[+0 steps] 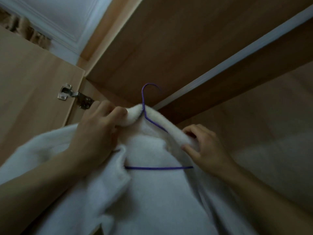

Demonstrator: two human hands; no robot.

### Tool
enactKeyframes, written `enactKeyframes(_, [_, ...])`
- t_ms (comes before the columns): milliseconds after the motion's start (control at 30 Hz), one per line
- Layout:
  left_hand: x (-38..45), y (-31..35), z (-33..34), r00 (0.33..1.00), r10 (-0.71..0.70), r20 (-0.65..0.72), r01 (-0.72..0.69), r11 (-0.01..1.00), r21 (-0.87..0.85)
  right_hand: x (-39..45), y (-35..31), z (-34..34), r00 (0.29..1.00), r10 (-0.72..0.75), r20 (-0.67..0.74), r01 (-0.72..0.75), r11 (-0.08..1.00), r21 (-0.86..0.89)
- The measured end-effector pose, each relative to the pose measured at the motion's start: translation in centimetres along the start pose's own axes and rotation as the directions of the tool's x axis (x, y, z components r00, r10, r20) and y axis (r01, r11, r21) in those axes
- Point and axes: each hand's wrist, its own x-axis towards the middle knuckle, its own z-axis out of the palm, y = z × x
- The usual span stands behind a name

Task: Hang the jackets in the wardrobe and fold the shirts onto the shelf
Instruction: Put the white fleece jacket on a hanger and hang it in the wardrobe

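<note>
A white fleece jacket (149, 192) fills the lower middle of the head view, draped over a thin purple wire hanger (157, 167). The hanger's hook points up, just below the pale wardrobe rail (237, 58) and not on it. My left hand (96, 134) grips the left end of the jacket's thick collar. My right hand (205, 150) pinches the right end of the collar, next to the hanger's shoulder wire. The hanger's left shoulder is hidden under the fabric.
The camera looks up into a brown wooden wardrobe (169, 39). Its open door (33, 85) stands at the left with a metal hinge (67, 92). White ceiling moulding (55, 19) shows at the top left.
</note>
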Motion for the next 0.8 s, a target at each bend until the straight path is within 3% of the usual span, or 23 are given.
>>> enactKeyframes(267, [4.2, -2.7, 5.1, 0.992, 0.053, 0.118, -0.068, 0.990, 0.125, 4.2, 4.8, 7.4, 0.976, 0.061, -0.208, -0.075, 0.995, -0.061])
enactKeyframes(600, [6.3, -1.8, 10.7, 0.994, 0.026, 0.102, -0.036, 0.994, 0.103, 5.5, 8.1, 8.1, 0.934, 0.121, -0.335, -0.138, 0.990, -0.028])
enactKeyframes(800, [6.5, 0.7, 13.5, 0.986, 0.006, 0.164, -0.018, 0.997, 0.072, 4.1, 8.4, 7.9, 0.932, 0.239, -0.272, -0.241, 0.970, 0.024])
